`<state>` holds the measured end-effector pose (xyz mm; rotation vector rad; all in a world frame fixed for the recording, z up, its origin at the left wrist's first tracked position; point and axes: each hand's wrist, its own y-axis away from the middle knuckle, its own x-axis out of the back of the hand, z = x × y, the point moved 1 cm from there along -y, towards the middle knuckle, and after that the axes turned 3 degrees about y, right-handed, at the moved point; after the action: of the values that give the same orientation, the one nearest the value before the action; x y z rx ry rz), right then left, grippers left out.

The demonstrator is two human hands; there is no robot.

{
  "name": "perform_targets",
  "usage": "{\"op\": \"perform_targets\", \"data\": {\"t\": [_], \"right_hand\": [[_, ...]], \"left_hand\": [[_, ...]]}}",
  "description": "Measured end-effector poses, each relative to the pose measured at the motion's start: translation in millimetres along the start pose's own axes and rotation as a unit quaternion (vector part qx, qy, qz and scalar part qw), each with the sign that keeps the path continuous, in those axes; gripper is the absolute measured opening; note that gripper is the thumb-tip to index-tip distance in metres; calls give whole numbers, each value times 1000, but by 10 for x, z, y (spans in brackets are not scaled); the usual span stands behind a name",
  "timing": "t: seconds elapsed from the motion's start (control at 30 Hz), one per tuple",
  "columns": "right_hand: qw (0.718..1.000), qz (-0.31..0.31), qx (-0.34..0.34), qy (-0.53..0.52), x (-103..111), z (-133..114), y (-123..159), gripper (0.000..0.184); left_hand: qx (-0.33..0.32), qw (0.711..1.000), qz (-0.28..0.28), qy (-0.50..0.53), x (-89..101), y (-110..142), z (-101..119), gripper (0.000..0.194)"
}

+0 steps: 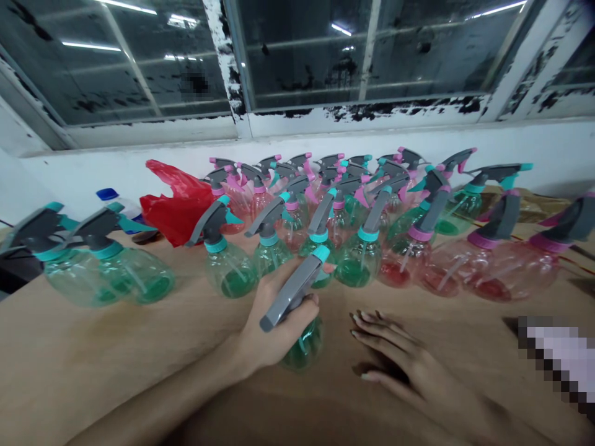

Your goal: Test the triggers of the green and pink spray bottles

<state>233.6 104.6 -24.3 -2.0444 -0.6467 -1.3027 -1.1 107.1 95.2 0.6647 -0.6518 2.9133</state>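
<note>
1. Right now the left hand [279, 316] is closed around a plastic spray bottle [302, 347]. Its fingers [302, 310] wrap the grey trigger head, and one fingertip shows just past the far side of the head.
2. That bottle sits inside the left fingers, tilted, with its teal-tipped nozzle poking out above them. The rounded body, holding green liquid, sticks out below them, toward the person. Whether it touches the table cannot be told.
3. The right hand [400, 365] lies palm down on the wooden tabletop [116, 334], holding nothing. Its fingers [372, 337] are slightly spread and gently curved, and they sit just to the right of the held bottle, not touching it.
4. Ahead of both sets of fingers stand crowded rows of green-tinted spray bottles [357, 263] and pink-tinted spray bottles [400, 263]. The nearest green-tinted one is just beyond the left fingertips; the right fingertips are a little farther from the rows.
5. Well beyond the fingers, to the left, a red plastic bag [174, 204] and a blue-capped bottle [114, 201] sit against a white wall [511, 155], below a paint-flaked window [325, 56].
6. Right of the right fingers, a pixelated object [558, 359] is too blurred to tell.
</note>
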Motion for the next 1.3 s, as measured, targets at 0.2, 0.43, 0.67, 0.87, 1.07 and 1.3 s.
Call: {"op": "perform_targets", "data": {"t": [0.2, 0.43, 0.67, 0.87, 1.07, 1.3], "right_hand": [[1000, -1, 0, -6, -8, 12, 3, 50], [1000, -13, -6, 17, -1, -12, -5, 48], [1000, -10, -12, 0, 22, -20, -6, 49], [1000, -14, -11, 4, 22, -25, -7, 49], [1000, 3, -6, -2, 17, -20, -6, 49], [1000, 1, -5, -15, -5, 4, 2, 50]], "left_hand": [[-7, 1000, 23, -20, -33, 31, -34, 41], [14, 999, 30, -19, -50, 33, -55, 46], [23, 999, 31, -4, -66, 28, -83, 47], [24, 999, 29, -8, -64, 35, -77, 45], [29, 999, 22, -9, -58, 33, -69, 45], [29, 999, 13, 11, -31, 44, -45, 36]]}}
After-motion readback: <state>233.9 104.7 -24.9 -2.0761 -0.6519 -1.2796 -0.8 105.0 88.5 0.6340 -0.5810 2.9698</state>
